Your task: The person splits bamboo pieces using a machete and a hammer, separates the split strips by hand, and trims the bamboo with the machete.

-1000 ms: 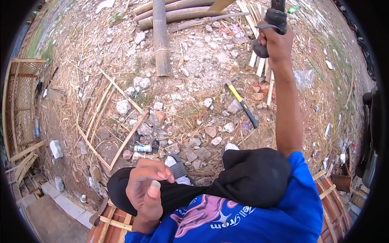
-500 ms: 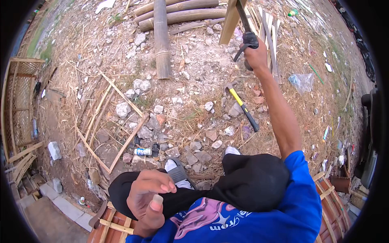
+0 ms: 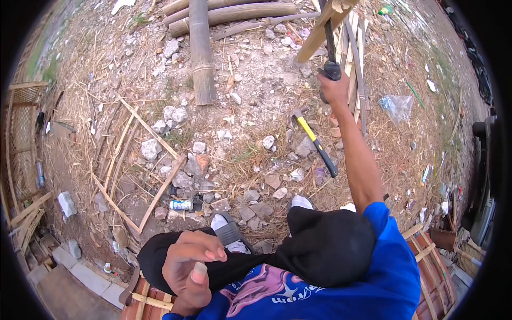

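My right hand [image 3: 337, 92] is closed around the black handle of a machete [image 3: 330, 42], arm stretched forward. The blade lies against a split bamboo piece [image 3: 316, 41] and seems wedged in it; the bamboo's top runs out of view. Its lower end is at the ground. My left hand [image 3: 193, 266] hovers over my left thigh with nothing in it, fingers half curled and apart from the thumb. Between my feet and the machete lies a hammer [image 3: 313, 140] with a yellow and black handle.
Thick bamboo poles [image 3: 201, 53] lie ahead on the left. Thin bamboo strips [image 3: 354, 58] are stacked beyond my right hand. Stones [image 3: 151, 149], a can [image 3: 181, 205], wood strips [image 3: 162, 192] and a plastic bag [image 3: 397, 108] litter the ground. A woven panel [image 3: 24, 138] stands at far left.
My right hand has moved slightly down with the machete and the bamboo piece, which now leans more. My left hand keeps its pose. The view has shifted a little.
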A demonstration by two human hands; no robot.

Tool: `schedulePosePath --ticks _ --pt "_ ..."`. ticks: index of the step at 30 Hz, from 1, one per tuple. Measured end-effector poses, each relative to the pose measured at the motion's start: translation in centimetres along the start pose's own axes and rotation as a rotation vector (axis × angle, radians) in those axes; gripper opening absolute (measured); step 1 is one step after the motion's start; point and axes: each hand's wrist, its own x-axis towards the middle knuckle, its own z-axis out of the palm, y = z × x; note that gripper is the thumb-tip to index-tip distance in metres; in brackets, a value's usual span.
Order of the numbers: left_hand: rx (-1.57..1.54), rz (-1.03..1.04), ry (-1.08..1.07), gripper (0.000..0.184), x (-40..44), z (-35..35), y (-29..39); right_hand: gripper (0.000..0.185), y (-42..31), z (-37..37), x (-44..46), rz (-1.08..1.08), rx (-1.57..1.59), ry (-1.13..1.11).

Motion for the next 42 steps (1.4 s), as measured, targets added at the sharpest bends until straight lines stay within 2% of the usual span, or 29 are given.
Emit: schedulePosePath --ticks 4,6,8,10,14,17,20,22,23,24,26,29,32,36,38,39,42 --pt "0.039 -0.018 -0.02 0.032 -0.3 0.0 0.2 0.028 0.2 0.6 -2.2 -0.053 -0.16 -0.081" --pt "-0.033 0.01 -0.027 0.026 -0.7 -0.1 0.0 0.026 -0.9 1.3 -1.4 -0.136 -0.202 -0.059" --pt "-0.054 0.03 -0.021 0.023 -1.3 -0.5 0.1 0.033 -2.0 0.9 0.2 -0.092 -0.156 -0.085" --pt "-0.046 0.036 -0.013 0.024 -1.5 -0.6 0.1 0.025 -6.3 0.1 1.0 -0.199 -0.142 -0.008" --pt "-0.048 0.01 -0.005 0.022 -0.9 -0.5 -0.4 0.008 -12.9 -3.6 5.2 -0.286 0.134 -0.003" --pt "-0.039 -0.016 -0.04 0.022 0.1 0.0 -0.7 0.008 -16.4 -6.2 6.5 -0.264 0.368 0.005" --pt "-0.051 -0.022 -0.049 0.022 0.7 0.1 -1.0 0.01 -13.0 -4.9 4.8 -0.139 0.508 -0.056" --pt "-0.055 -0.013 -0.042 0.024 0.8 0.2 -1.1 0.019 -3.8 -1.5 2.7 0.06 0.193 0.055" --pt "-0.068 -0.024 -0.039 0.025 0.6 0.3 -0.9 0.021 3.1 -0.1 1.0 0.103 -0.115 0.05" --pt "-0.084 -0.013 -0.032 0.025 0.5 0.5 -0.9 0.024 4.0 -0.2 -1.2 0.021 -0.029 0.013" --pt "-0.087 0.019 -0.011 0.027 1.0 0.5 -1.1 0.026 7.4 0.2 -3.8 0.017 -0.045 -0.034" --pt "-0.071 -0.009 -0.006 0.027 -0.1 0.4 -0.8 0.027 5.6 -0.2 -6.0 0.079 -0.189 -0.023" --pt "-0.065 0.019 -0.064 0.027 -1.0 0.5 -0.4 0.026 5.6 -0.3 -3.9 0.029 -0.099 0.01" --pt "-0.008 0.082 -0.106 0.024 -2.0 0.2 0.0 0.027 2.9 -1.1 -2.9 0.186 0.047 0.011" --pt "0.05 0.097 -0.079 0.023 -0.8 0.6 -0.3 0.027 2.4 -1.8 -3.5 0.123 -0.025 0.003" --pt "0.075 0.036 -0.06 0.027 0.2 1.0 -0.1 0.027 2.4 -2.2 -4.0 0.088 -0.071 -0.014" --pt "0.537 0.292 -0.431 0.038 5.5 1.4 2.1 0.029 3.2 -3.5 -3.6 -0.002 -0.083 -0.108"
